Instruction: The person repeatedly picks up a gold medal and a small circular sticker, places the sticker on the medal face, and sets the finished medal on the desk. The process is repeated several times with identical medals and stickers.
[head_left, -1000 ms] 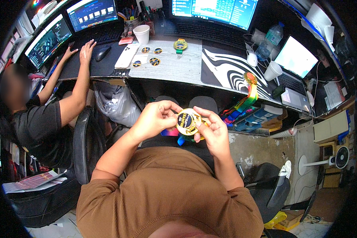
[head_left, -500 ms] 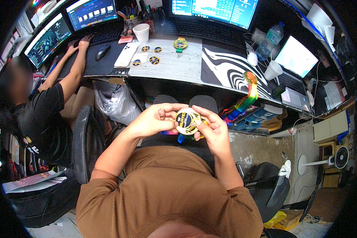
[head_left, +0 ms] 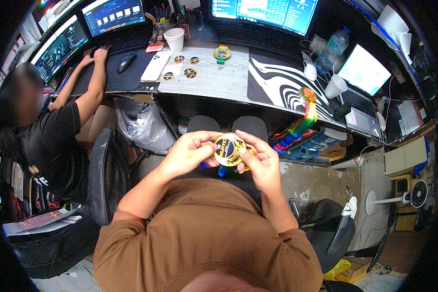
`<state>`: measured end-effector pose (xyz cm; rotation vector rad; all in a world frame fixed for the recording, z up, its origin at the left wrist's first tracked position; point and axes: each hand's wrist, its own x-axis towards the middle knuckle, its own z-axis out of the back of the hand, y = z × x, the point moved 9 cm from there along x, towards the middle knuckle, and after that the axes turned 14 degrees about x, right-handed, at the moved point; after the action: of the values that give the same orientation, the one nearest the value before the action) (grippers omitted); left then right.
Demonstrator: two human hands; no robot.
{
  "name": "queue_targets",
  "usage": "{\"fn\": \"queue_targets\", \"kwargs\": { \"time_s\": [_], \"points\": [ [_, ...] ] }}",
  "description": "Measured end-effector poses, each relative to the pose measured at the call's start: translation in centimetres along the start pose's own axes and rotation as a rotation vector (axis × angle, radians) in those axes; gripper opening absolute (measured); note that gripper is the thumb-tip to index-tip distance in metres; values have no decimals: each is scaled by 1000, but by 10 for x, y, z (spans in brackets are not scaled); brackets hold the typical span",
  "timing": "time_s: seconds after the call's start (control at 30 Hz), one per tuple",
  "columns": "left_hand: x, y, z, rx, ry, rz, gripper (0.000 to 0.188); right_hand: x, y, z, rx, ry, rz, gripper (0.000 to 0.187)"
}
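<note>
In front of my chest I hold a round gold medal with a dark printed disc on its face. My left hand is closed on its left side, thumb and fingers at the rim. My right hand grips the opposite side, its thumb lying over the face. Parts of a coloured ribbon show below the medal, the rest hidden by my hands. Ahead on the desk lie several round dark stickers and another gold medal with a green ribbon end.
To the right, medals with rainbow ribbons hang over the desk edge by a zebra-patterned mat. A white phone, paper cups, a bottle and a laptop stand around. A co-worker types at left.
The medal has tilted a little, and its face now shows more gold and less glare. My left fingers have shifted slightly at its rim; both hands keep their hold.
</note>
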<state>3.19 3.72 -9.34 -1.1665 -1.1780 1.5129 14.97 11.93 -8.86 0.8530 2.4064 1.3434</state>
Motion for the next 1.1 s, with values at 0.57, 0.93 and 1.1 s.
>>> {"fn": "queue_targets", "kwargs": {
  "time_s": [0.57, 0.93, 1.1],
  "points": [
    [7, 5, 7, 52, -178, -39, 24, 0, -5, 0, -5, -31, -9, 38],
    [7, 20, -3, -163, -354, -105, 21, -4, -11, -8, -48, -76, 113, 39],
    [11, 17, -4, -229, -363, -172, 15, -6, -10, -8, -67, -84, 141, 38]
  ]
}}
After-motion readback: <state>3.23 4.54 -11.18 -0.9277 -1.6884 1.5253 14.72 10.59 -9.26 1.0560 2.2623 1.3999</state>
